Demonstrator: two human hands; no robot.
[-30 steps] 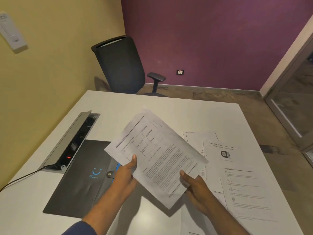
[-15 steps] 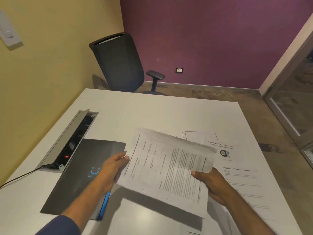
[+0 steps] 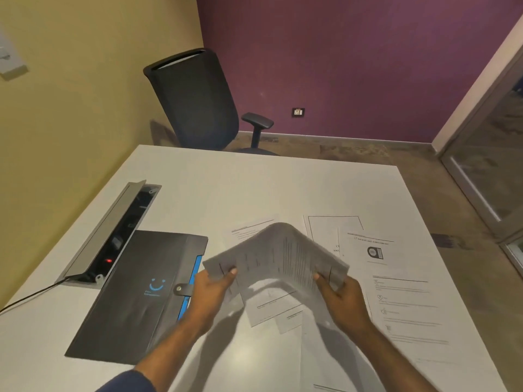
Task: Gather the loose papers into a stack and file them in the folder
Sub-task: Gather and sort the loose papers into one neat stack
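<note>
Held papers: a small sheaf of printed sheets [image 3: 278, 256] is held above the white table [image 3: 254, 188], bowed upward into an arch; motion blur prevents a count of the sheets.
Left hand: the left hand [image 3: 210, 292] is clamped on the sheaf's left edge, thumb on top and fingers underneath.
Right hand: the right hand [image 3: 343, 297] is pinched on the right edge in the same way, thumb on top.
Reason for the hold: the arch is judged to come from the two edges being pressed toward each other, probably so that the sheets can be squared into one stack.
Loose papers: several sheets [image 3: 396, 287] are left flat on the table, overlapping, to the right of the sheaf and under it; one more [image 3: 249, 230] is partly hidden behind the arch.
Folder: the dark folder [image 3: 135, 298] is laid closed just left of the left hand, its strap tab [image 3: 181, 290] fastened and a blue edge shown along its right side; it is placed within easy reach for filing.
Progress: gathering is judged to be partly done; filing has not begun.
Surroundings: an opened cable box [image 3: 113, 236] is set into the table beyond the folder; an office chair [image 3: 195, 100] is stood at the far side.
</note>
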